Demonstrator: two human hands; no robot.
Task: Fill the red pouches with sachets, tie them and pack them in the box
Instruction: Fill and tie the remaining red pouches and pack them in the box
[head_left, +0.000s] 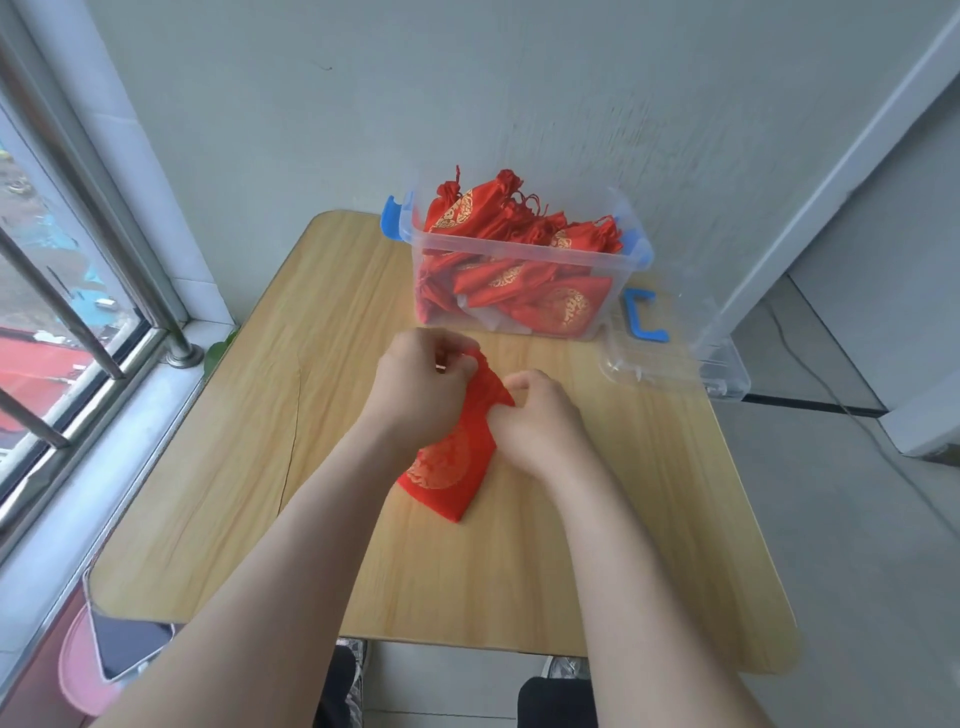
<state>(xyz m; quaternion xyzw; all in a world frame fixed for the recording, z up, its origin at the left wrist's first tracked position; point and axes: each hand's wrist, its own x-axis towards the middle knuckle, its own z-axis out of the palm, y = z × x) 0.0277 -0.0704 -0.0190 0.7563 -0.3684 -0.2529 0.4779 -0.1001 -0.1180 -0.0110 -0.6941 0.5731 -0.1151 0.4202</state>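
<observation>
Working the neck of a red fabric pouch with gold print (441, 462) on the light wooden counter (234, 467), left hand (415, 389) and right hand (540, 415) pinch its mouth with their fingers. Tying seems underway; next, cinching, then packing into the clear plastic box (519, 291).

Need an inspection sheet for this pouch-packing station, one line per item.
Surface: light wooden table, thin dark line across its left part.
Job's things: red fabric pouch with gold print at centre, lower end on the table; clear plastic box with blue latches at the far edge, piled above its rim with tied red pouches; no loose sachets seen.
Clutter: clear plastic lid off the box, at the table's right edge.
Hands: left hand and right hand both grip the pouch's neck.
Cables: thin dark cable on the floor at right.
Surroundings: barred window at left; phone on pink stool.
</observation>
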